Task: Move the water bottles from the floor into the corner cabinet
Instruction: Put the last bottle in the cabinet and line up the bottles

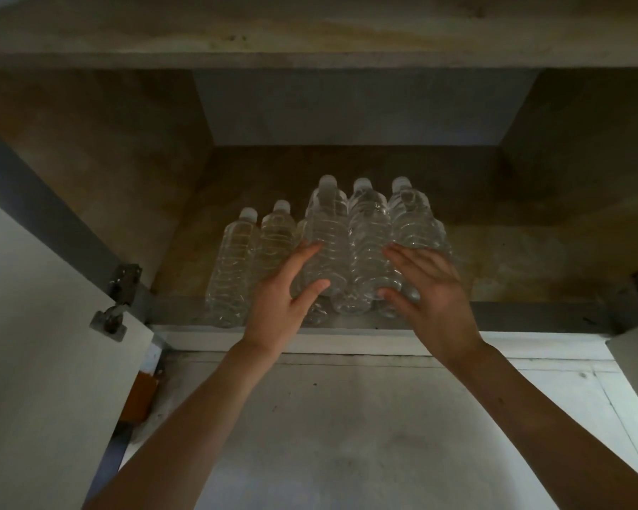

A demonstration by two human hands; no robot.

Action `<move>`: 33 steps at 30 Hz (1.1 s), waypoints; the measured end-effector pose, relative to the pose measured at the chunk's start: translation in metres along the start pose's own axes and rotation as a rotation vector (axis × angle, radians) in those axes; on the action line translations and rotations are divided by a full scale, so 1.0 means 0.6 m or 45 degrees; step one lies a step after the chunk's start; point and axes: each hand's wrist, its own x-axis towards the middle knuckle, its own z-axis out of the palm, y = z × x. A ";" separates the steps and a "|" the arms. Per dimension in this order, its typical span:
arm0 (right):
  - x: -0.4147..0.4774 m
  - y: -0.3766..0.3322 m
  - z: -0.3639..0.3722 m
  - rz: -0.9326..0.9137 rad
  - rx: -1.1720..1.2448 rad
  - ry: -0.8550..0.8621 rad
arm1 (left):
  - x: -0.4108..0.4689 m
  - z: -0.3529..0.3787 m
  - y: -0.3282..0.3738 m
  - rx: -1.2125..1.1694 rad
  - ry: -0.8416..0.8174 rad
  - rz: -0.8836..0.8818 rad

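Note:
Several clear plastic water bottles [367,230] with white caps stand upright at the front of the cabinet shelf [512,259]. Three of them form a tight group in the middle, and two more [233,259] stand to their left. My left hand [286,292] lies against the left side of the middle group with straight fingers and the thumb across the front. My right hand [428,288] lies against the group's right side, fingers straight, thumb at the front of the rightmost bottle. The bottoms of the middle bottles are hidden behind my hands.
The cabinet's left door [45,362] hangs open with a metal hinge [117,303] on it. A board [310,31] spans the top of the opening. Bare shelf lies to the right of and behind the bottles. Pale floor [347,436] spreads below the shelf edge.

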 end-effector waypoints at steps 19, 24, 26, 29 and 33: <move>0.008 -0.066 0.033 -0.237 -0.089 -0.059 | -0.046 -0.036 -0.074 0.735 -0.095 0.148; 0.033 -0.068 0.050 -0.241 -0.151 -0.132 | -0.040 -0.030 -0.075 0.836 -0.085 0.162; 0.034 -0.064 0.052 -0.243 -0.126 -0.100 | -0.042 -0.028 -0.078 0.838 -0.074 0.164; 0.035 -0.063 0.054 -0.236 -0.093 -0.059 | -0.042 -0.027 -0.079 0.850 -0.059 0.170; 0.035 -0.063 0.057 -0.223 -0.100 -0.040 | -0.040 -0.023 -0.078 0.872 -0.027 0.168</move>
